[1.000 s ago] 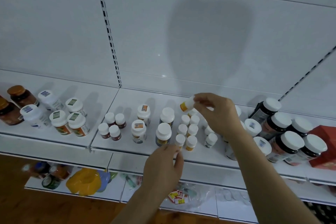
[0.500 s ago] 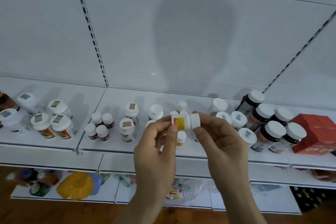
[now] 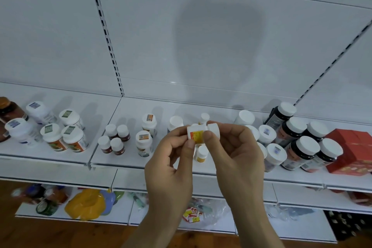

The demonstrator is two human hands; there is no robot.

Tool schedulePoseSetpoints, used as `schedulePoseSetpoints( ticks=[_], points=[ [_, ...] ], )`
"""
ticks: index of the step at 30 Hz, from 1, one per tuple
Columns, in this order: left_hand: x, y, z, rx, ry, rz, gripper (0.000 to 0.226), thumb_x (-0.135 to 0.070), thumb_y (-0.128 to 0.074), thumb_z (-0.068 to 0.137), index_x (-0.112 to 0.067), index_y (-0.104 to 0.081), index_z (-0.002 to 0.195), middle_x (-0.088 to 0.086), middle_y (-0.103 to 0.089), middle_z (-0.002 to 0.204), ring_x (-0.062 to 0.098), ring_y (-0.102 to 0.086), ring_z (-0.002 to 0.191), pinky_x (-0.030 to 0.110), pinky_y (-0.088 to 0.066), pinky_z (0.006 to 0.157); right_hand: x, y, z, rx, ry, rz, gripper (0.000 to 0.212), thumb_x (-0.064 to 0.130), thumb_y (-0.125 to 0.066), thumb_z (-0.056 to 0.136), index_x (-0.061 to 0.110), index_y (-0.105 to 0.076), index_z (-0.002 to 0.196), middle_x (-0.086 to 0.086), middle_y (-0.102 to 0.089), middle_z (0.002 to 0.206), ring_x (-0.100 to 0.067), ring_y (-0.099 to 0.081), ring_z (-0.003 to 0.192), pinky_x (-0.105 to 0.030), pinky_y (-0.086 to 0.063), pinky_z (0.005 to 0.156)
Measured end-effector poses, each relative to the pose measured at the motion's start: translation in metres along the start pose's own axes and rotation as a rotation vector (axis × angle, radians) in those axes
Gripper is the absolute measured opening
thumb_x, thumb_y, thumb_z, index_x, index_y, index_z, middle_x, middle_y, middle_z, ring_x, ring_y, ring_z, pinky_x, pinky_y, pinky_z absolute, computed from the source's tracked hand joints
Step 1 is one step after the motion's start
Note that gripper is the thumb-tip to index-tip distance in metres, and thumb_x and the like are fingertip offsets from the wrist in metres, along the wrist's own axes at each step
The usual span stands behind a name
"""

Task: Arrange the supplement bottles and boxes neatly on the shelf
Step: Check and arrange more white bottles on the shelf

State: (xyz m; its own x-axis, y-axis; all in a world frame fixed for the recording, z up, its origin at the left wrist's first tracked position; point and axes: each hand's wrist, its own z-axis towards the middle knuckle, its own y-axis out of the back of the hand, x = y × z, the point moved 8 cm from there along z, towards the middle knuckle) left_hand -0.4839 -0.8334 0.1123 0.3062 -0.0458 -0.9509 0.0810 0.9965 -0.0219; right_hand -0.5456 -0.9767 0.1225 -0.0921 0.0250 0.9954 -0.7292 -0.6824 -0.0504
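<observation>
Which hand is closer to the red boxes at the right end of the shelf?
Right. The right hand sits between the left hand and the red boxes, apart from them. Both hands pinch the small white bottle, lying sideways.

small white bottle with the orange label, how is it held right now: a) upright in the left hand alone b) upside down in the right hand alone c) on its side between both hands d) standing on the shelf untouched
c: the small white bottle lies sideways, cap toward the right hand, with the left hand pinching its other end, in front of the shelf.
</observation>
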Motion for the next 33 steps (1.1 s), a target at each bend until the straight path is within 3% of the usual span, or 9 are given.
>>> schedulePoseSetpoints(
  ticks=[5, 12, 16, 20, 23, 26, 33],
  points=[
    [-0.002, 0.003, 0.003, -0.026, 0.028, -0.004, 0.014, -0.034, -0.061, 0.089, -0.028, -0.068, 0.1, -0.032, -0.069, 0.1, -0.001, -0.069, 0.094, 0.01, -0.052, 0.078, 0.0, -0.003, -0.001, 0.057, 0.006, 0.013, 0.022, 0.009, -0.079, 0.083, 0.013, -0.069, 0.102, 0.003, -0.078, 0.091, -0.011, -0.074, 0.087, -0.019, -0.057, 0.075],
    [0.003, 0.0, 0.008, 0.006, 0.162, -0.084, 0.022, -0.036, -0.058, 0.089, -0.017, -0.068, 0.094, -0.01, -0.076, 0.081, 0.009, -0.074, 0.077, 0.015, -0.055, 0.064, -0.001, -0.003, -0.001, 0.051, 0.014, 0.069, 0.024, 0.011, -0.075, 0.084, 0.011, -0.07, 0.108, 0.001, -0.078, 0.093, -0.015, -0.075, 0.089, -0.021, -0.057, 0.077],
    [0.001, 0.001, 0.008, 0.009, 0.16, -0.06, 0.024, -0.041, -0.058, 0.087, -0.022, -0.068, 0.096, -0.015, -0.075, 0.09, 0.009, -0.073, 0.085, 0.016, -0.057, 0.069, 0.0, -0.003, -0.001, 0.023, 0.015, 0.096, 0.022, 0.013, -0.076, 0.084, 0.011, -0.071, 0.105, 0.001, -0.078, 0.09, -0.014, -0.075, 0.087, -0.021, -0.057, 0.076],
    [-0.006, -0.001, 0.006, 0.016, 0.129, -0.126, 0.016, -0.031, -0.061, 0.086, -0.024, -0.067, 0.099, -0.021, -0.071, 0.112, 0.001, -0.068, 0.103, 0.015, -0.055, 0.082, -0.003, -0.003, -0.001, -0.018, -0.007, 0.109, 0.011, 0.013, -0.071, 0.09, 0.013, -0.073, 0.101, 0.001, -0.078, 0.089, -0.015, -0.074, 0.086, -0.023, -0.057, 0.077],
    [-0.007, 0.0, 0.008, -0.006, 0.121, -0.087, 0.015, -0.036, -0.06, 0.086, -0.027, -0.066, 0.096, -0.026, -0.07, 0.107, 0.0, -0.068, 0.1, 0.011, -0.053, 0.079, -0.006, -0.003, -0.002, -0.03, -0.019, 0.125, 0.013, 0.011, -0.064, 0.096, 0.015, -0.074, 0.103, -0.001, -0.078, 0.093, -0.019, -0.074, 0.091, -0.028, -0.06, 0.082],
    [-0.005, 0.004, 0.011, -0.033, 0.149, -0.059, 0.018, -0.043, -0.057, 0.083, -0.03, -0.066, 0.093, -0.024, -0.072, 0.094, 0.001, -0.07, 0.091, 0.007, -0.052, 0.071, -0.003, -0.004, -0.005, -0.047, 0.007, 0.151, 0.014, 0.006, -0.065, 0.093, 0.011, -0.074, 0.103, 0.0, -0.079, 0.096, -0.015, -0.074, 0.093, -0.021, -0.057, 0.081],
    [-0.006, -0.001, 0.009, 0.007, 0.139, -0.156, 0.015, -0.028, -0.06, 0.087, -0.026, -0.068, 0.1, -0.021, -0.071, 0.113, -0.001, -0.067, 0.106, 0.013, -0.053, 0.083, 0.0, -0.005, -0.004, -0.113, 0.048, 0.101, 0.017, 0.033, -0.067, 0.082, 0.018, -0.072, 0.089, 0.001, -0.076, 0.082, -0.016, -0.072, 0.078, -0.023, -0.057, 0.072]
  ],
)
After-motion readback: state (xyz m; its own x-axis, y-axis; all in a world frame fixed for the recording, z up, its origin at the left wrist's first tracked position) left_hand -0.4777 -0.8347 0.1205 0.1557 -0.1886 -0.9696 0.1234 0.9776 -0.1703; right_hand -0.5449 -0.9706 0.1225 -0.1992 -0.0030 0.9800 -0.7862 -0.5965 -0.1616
